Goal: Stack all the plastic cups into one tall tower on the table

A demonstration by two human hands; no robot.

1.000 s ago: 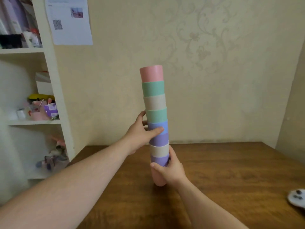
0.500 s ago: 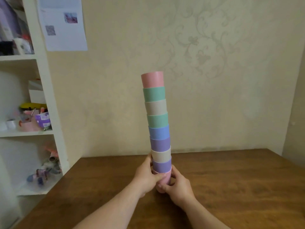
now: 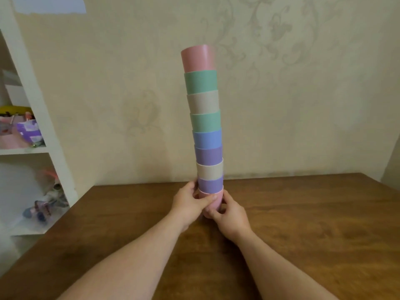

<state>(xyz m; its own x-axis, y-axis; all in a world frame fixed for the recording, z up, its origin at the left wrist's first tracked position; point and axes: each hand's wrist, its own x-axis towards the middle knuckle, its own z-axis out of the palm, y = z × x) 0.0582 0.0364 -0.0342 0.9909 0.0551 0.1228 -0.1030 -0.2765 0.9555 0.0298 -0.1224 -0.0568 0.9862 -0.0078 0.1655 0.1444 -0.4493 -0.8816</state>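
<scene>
A tall tower of nested plastic cups (image 3: 206, 124) stands upright on the brown wooden table (image 3: 303, 224), leaning slightly left toward its top. From the top the cups are pink, green, beige, green, blue, purple, beige, purple, with a pink cup (image 3: 214, 201) at the bottom. My left hand (image 3: 189, 202) wraps the bottom pink cup from the left, thumb across its front. My right hand (image 3: 229, 215) holds the same cup from the right and below. Both hands hide most of that cup and where it meets the table.
A white shelf unit (image 3: 36, 105) stands at the left, holding a purple container (image 3: 29, 131) and small toys (image 3: 43, 206) on lower shelves. A patterned wall rises directly behind the table's far edge. A paper sheet (image 3: 49, 4) hangs top left.
My left hand slid down from the middle of the tower to the bottom pink cup. The tower now sits low at the table, and the view has tilted up and moved closer.
</scene>
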